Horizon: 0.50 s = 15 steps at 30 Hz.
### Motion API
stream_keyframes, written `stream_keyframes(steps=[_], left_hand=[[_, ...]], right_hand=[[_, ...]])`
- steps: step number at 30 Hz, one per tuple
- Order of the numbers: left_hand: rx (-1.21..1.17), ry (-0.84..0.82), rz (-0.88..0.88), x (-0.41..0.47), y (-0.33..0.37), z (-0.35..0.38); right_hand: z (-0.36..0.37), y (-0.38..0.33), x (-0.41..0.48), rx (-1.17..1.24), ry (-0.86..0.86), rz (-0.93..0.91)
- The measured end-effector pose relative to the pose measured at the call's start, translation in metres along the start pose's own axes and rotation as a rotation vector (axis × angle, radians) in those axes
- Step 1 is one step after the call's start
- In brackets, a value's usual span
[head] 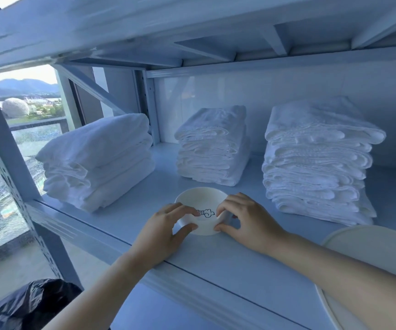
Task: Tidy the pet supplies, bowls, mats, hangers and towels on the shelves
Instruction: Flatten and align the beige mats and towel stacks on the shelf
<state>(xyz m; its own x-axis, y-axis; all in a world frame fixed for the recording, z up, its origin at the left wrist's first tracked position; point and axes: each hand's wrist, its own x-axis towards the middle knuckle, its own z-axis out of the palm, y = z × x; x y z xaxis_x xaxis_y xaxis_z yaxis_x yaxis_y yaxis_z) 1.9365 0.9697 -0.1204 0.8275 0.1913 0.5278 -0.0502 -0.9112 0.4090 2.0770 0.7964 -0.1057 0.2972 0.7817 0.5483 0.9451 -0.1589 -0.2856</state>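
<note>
1. Black plastic bag [33,303]: crumpled, below the shelf level, far left.
2. Left towel stack [97,160]: folded white towels, standing at the shelf's left end.
3. Left hand [166,232]: thumb and fingers curled round the bowl's left wall, gripping it.
4. Small white bowl [199,200]: upright, blue drawing on its near side. It stands near the front edge of the shelf [239,270], or just above it; contact cannot be told. It lies straight ahead between the two hands, each equally near. It is round, so it has no long axis to line up. It is in front of the middle stack and apart from it.
5. Middle towel stack [213,148]: narrower, directly behind the bowl.
6. Right hand [247,222]: mirrors the left, pinching the bowl's right wall.
7. Right towel stack [318,163]: tallest, with many thin folds.
8. Round cream flat item [370,246]: possibly a mat, at the shelf's front right, partly under the right forearm.
</note>
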Motion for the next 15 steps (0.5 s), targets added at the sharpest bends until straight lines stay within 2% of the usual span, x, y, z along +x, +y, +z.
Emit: stream_keyframes(steps=[15], left_hand=[[0.049,0.078,0.101,-0.007,0.003,-0.003]], right_hand=[[-0.007,-0.016,-0.001,0.032,-0.081,0.068]])
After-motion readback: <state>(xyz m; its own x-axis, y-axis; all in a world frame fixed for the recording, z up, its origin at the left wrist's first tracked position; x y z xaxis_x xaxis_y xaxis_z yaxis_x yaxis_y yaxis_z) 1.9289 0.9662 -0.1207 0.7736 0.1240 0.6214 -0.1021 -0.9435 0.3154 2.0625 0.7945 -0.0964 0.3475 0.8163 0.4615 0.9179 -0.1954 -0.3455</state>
